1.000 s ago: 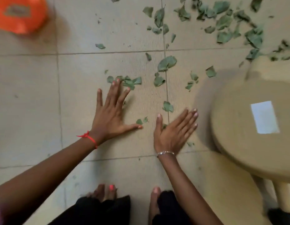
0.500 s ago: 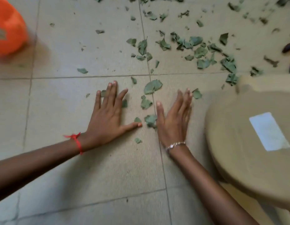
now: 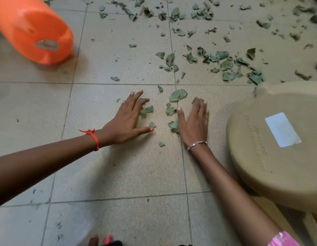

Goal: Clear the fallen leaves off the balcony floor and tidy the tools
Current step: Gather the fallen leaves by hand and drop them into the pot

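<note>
Left hand [image 3: 126, 121] and right hand [image 3: 194, 121], both flat and open-fingered, are bracketing leaves [image 3: 170, 110] beside the stool [image 3: 251, 157] (gathering step, seemingly); next is calling for sweeping palms inward.

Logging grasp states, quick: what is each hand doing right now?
Left hand: open, fingers spread on the floor, holding nothing.
Right hand: open, fingers straight and together, holding nothing.

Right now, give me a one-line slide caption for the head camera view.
Left hand and right hand rest open on the tiled floor, green leaves between them.
</note>
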A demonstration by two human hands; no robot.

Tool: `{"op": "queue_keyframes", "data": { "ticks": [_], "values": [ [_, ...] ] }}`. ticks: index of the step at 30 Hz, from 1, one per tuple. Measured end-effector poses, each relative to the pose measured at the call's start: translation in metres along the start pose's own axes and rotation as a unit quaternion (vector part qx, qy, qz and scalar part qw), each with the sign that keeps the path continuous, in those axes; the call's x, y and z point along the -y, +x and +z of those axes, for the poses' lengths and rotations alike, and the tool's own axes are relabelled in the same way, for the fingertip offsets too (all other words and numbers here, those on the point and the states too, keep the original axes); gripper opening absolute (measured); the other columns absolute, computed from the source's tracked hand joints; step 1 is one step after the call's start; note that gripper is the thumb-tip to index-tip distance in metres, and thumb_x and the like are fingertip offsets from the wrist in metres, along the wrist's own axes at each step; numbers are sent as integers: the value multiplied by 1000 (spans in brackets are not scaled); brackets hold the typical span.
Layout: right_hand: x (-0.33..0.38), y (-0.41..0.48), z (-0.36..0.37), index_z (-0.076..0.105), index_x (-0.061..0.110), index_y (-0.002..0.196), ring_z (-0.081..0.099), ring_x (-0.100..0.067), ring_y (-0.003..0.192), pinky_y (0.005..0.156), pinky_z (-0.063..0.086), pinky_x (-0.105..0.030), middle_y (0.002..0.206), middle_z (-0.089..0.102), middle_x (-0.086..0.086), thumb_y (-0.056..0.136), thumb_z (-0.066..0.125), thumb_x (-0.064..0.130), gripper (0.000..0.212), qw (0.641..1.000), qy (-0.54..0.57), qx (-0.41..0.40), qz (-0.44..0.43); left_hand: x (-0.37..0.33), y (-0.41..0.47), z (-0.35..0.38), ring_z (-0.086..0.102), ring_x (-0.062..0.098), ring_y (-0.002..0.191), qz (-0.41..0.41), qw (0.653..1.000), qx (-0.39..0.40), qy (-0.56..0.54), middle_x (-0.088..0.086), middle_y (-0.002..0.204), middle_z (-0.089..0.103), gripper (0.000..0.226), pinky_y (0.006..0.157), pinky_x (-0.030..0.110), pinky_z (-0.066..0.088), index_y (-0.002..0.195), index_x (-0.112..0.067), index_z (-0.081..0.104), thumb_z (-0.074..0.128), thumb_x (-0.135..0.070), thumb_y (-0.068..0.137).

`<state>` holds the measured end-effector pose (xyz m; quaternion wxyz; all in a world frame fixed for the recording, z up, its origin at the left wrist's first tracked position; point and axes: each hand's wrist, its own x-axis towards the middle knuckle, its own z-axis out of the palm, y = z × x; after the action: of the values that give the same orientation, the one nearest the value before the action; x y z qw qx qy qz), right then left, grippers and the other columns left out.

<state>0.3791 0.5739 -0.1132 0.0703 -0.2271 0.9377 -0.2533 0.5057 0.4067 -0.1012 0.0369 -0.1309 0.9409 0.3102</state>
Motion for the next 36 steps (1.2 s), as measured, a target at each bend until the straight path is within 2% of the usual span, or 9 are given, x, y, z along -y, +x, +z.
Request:
{"op": "queue_keyframes", "data": {
  "ticks": [5,9,11,14,18,24,28,32,36],
  "values": [
    [11,-19,9,5,18,149,-5,-10,145,114,-8,-23,158,2,0,90,24,59,74,988,7,87,-131,2,6,7,-16,7,140,24,1000,-4,7,-7,158,-8,94,114,32,-9,148,-24,12,34,-75,72],
    [6,-25,11,-1,19,149,-9,-6,144,115,-10,-20,158,-2,2,85,11,69,82,980,-41,100,-169,3,4,14,-18,0,139,31,999,-32,18,-11,157,-8,87,109,20,-21,148,-26,13,40,-71,78],
    [3,-25,13,-1,20,149,-9,-5,143,115,-9,-20,158,0,2,87,9,69,79,980,-50,94,-171,6,4,18,-15,1,142,48,997,-62,24,-12,156,-4,78,111,19,-20,146,-30,17,34,-72,82],
    [5,-26,14,12,13,148,6,-11,143,115,1,-24,155,17,-5,92,19,63,76,979,-87,75,-170,7,4,19,-5,6,144,57,995,-80,20,-10,156,4,74,116,24,-12,143,-31,17,30,-74,85],
    [10,-24,13,21,9,146,14,-14,142,115,4,-26,153,26,-8,93,21,61,74,979,-106,71,-160,8,3,20,-12,2,143,52,995,-83,22,-13,156,-2,76,115,23,-14,144,-29,21,33,-75,84],
    [22,-2,21,7,10,149,-4,-17,145,116,-8,-28,157,5,-10,79,3,69,91,998,-58,-21,-9,7,8,13,-17,-3,141,62,996,-62,-20,-25,151,-11,77,114,19,-9,140,-36,14,36,-76,78],
    [40,15,29,-4,16,148,-15,-9,142,114,-15,-24,157,-6,-2,77,-12,72,91,995,-45,22,-89,9,21,4,-7,-2,142,34,990,-107,-83,-35,147,-14,62,115,21,4,137,-39,18,37,-60,82],
    [41,32,31,5,21,149,-12,-3,140,115,-7,-24,158,1,2,83,5,66,79,997,-12,-15,-69,24,29,-11,-17,-2,141,-5,991,-128,-48,-32,148,-16,67,117,31,-3,139,-41,15,30,-68,79],
    [47,49,37,-7,31,146,-21,2,138,111,-15,-17,151,-20,15,73,-12,76,85,994,-6,16,-106,51,43,-23,-23,-4,139,-65,984,-162,-15,-20,153,-14,90,111,24,-17,144,-32,18,14,-85,72]
  ]
}}
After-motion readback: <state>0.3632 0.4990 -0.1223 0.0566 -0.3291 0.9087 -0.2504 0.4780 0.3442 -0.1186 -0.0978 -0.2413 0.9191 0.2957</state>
